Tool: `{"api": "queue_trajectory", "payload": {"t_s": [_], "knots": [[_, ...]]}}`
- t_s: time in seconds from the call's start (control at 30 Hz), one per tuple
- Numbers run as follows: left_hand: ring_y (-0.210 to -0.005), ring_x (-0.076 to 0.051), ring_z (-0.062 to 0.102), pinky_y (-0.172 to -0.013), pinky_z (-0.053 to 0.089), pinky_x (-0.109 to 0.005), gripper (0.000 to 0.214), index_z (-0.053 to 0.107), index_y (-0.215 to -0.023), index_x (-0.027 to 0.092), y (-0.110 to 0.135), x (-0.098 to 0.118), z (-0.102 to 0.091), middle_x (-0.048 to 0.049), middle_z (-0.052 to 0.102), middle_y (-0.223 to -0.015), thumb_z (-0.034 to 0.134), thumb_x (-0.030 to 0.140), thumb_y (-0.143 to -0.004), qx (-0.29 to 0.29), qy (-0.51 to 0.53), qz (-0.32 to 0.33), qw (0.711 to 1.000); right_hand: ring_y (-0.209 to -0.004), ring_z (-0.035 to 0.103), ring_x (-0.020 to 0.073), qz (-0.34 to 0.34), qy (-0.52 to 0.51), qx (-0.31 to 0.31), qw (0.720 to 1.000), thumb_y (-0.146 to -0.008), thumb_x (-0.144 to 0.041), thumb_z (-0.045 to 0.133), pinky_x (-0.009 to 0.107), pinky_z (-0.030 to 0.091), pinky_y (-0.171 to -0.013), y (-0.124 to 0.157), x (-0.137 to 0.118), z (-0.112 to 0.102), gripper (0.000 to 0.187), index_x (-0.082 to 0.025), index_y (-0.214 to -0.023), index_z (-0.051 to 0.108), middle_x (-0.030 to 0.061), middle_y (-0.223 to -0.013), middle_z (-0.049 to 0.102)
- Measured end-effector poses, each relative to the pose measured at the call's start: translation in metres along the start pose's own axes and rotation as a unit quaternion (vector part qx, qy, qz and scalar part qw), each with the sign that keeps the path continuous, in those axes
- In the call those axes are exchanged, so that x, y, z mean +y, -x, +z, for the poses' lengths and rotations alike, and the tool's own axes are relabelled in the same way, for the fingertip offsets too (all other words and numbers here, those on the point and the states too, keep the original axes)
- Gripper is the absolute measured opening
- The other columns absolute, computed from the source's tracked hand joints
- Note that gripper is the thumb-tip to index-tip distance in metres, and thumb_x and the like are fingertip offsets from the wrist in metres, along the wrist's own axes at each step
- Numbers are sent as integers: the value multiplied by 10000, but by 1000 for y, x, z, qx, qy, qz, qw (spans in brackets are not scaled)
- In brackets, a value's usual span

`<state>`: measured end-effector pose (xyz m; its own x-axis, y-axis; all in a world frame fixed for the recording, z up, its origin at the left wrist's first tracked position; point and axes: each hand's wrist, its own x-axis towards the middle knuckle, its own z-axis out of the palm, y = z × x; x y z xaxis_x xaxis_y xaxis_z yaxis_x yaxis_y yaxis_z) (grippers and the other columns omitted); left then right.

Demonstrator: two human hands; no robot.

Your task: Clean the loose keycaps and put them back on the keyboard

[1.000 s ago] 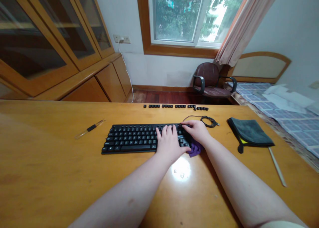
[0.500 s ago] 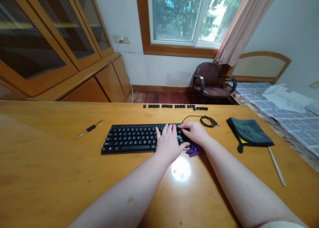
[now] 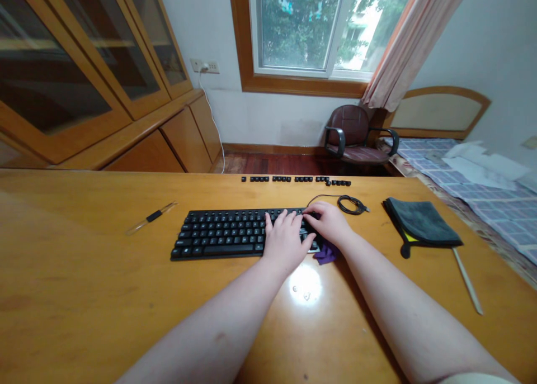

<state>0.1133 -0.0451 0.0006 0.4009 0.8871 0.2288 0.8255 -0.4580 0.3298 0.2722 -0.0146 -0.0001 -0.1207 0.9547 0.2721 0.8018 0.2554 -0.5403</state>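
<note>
In the head view, a long black plastic keyboard (image 3: 222,236) lies flat on a shiny yellow-brown wooden surface (image 3: 126,294), right in front of the person. The two hands cover much of its right end.

The left hand (image 3: 283,243) lies palm down on the keyboard. Its fingers are a little spread and point away from the person, and its thumb sticks out to the right. The right hand (image 3: 330,223) is at the far right corner of the keyboard, with its fingers bent. Its thumb and first finger are close together there, but I cannot tell if they pinch anything. A crumpled purple cloth (image 3: 326,254) peeks out under the right hand, just beside the keyboard's right end.

Behind the right hand, a thin black cord (image 3: 361,209) is curled in a loop. Along the far edge of the surface, small black keys (image 3: 259,179) sit in a row of little groups. To the left of the keyboard is a thin clear tool with a black middle (image 3: 154,216). Well to the right lies a folded dark grey cloth (image 3: 423,222). A bit of yellow shows at its side, and a thin whitish stick (image 3: 467,282) pokes out from it toward the person.
</note>
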Motion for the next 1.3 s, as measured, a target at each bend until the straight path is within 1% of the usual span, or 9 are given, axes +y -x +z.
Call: {"api": "queue_trajectory", "payload": {"t_s": [0.37, 0.53, 0.63, 0.7, 0.8, 0.9, 0.97, 1.13, 1.3], "knots": [[-1318, -282, 303, -1083, 126, -584, 467, 505, -1204, 228, -2, -2, 1, -75, 420, -1398, 468, 490, -819, -11, 3, -1, 1000, -812, 604, 162, 21, 13, -12, 1000, -781, -245, 576, 284, 466, -762, -1, -1, 4, 133, -219, -769, 705, 34, -857, 660], [-1307, -294, 313, -1089, 121, -570, 520, 496, -1207, 198, 0, -2, 4, -103, 455, -1361, 500, 511, -792, 2, -7, -7, 1000, -808, 601, 163, 21, 11, -5, 1000, -776, -241, 567, 287, 465, -763, 0, -6, 3, 128, -218, -756, 692, 38, -843, 656], [-1292, -296, 334, -1095, 107, -563, 611, 436, -1274, 168, 0, -1, 4, -119, 490, -1325, 496, 532, -787, 8, -3, -8, 1000, -805, 601, 172, 40, -26, 56, 997, -788, -268, 538, 294, 463, -770, 1, -4, 1, 162, -203, -785, 686, 48, -839, 668], [-1278, -295, 352, -1096, 107, -561, 644, 405, -1304, 159, -1, -2, 4, -119, 498, -1318, 479, 544, -793, 11, 3, -7, 1000, -726, 598, 171, 97, -68, 121, 986, -793, -313, 519, 297, 468, -717, 1, 1, -3, 212, -188, -841, 683, 52, -829, 679], [-1253, -275, 388, -1096, 124, -553, 569, 426, -1292, 164, -3, -7, 3, -101, 531, -1292, 418, 511, -841, 16, 12, -2, 1000, -615, 570, 169, 187, -101, 201, 956, -771, -371, 523, 301, 458, -639, 0, 17, -13, 281, -158, -882, 670, 60, -765, 678], [-1235, -248, 418, -1095, 155, -536, 463, 477, -1248, 182, -6, -11, 1, -84, 563, -1261, 365, 446, -885, 18, 18, -6, 1000, -658, 587, 183, 228, -62, 239, 942, -743, -379, 536, 302, 447, -653, -7, 35, -22, 272, -149, -842, 642, 66, -752, 663], [-1231, -241, 428, -1093, 169, -530, 424, 505, -1220, 192, -8, -12, 0, -80, 573, -1250, 363, 421, -892, 17, 20, -14, 1000, -686, 596, 191, 246, -18, 222, 943, -742, -372, 532, 298, 441, -650, -16, 46, -25, 273, -155, -883, 618, 59, -754, 658], [-1189, -229, 469, -1097, 186, -509, 366, 538, -1173, 208, -7, -9, -3, -64, 606, -1202, 397, 384, -885, 43, 31, -27, 998, -759, 612, 210, 249, 130, 116, 953, -788, -308, 493, 303, 427, -668, -38, 68, -25, 291, -190, -1042, 573, 70, -845, 679], [-1142, -200, 499, -1109, 186, -461, 303, 566, -1119, 230, -3, -5, -3, -33, 636, -1145, 416, 336, -878, 76, 61, 5, 995, -832, 630, 250, 233, 194, 76, 950, -816, -327, 464, 331, 442, -685, -47, 80, -19, 389, -211, -1183, 518, 83, -912, 690]]}}
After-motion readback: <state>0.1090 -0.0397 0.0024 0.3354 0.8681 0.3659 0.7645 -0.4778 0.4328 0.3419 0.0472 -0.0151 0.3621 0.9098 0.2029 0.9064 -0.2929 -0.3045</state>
